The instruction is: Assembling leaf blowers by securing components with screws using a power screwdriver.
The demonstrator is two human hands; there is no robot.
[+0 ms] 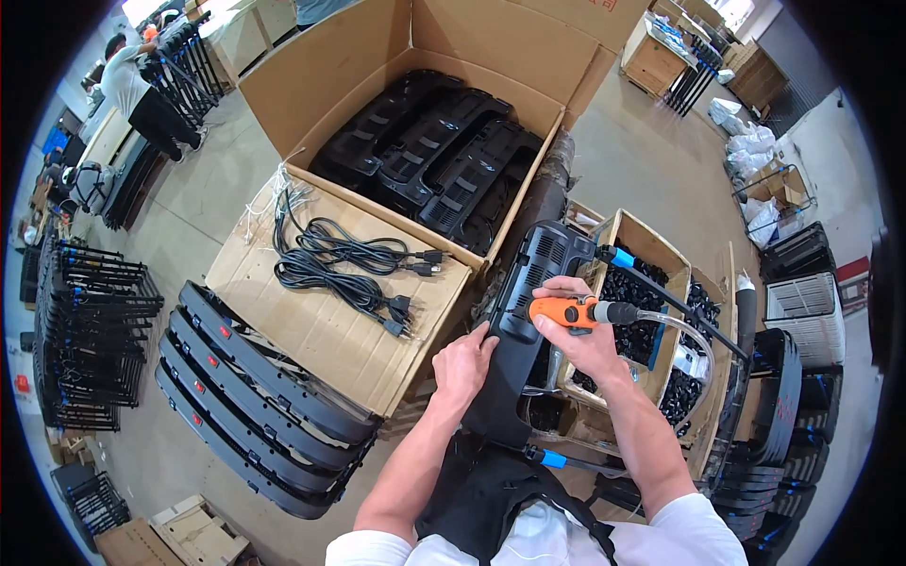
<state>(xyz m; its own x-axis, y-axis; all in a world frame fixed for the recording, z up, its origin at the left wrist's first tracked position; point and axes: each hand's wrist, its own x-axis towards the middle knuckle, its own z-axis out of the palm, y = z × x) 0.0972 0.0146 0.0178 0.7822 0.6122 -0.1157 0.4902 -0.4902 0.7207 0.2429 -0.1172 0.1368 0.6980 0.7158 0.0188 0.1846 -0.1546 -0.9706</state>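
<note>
A long black plastic panel [507, 377] with slotted vents lies in front of me. At its left edge, my left hand [461, 366] grips with curled fingers and thumb. My right hand [590, 347] is wrapped round an orange power screwdriver [561, 310], held over the vented part of the panel. A clear hose [694, 330] curves away from the tool's black end. Its working tip is hidden. Black bars with blue sleeves [622, 258] extend rightward from the panel's far end and its near end [554, 459].
Left of the panel, coiled black power cords [326, 269] lie on a cardboard box [260, 283]. An open carton [274, 104] beyond holds black plastic parts. Wooden bins [630, 224] of small black pieces stand right. Curved black panels [255, 415] are stacked lower left; a person [132, 90] stands far left.
</note>
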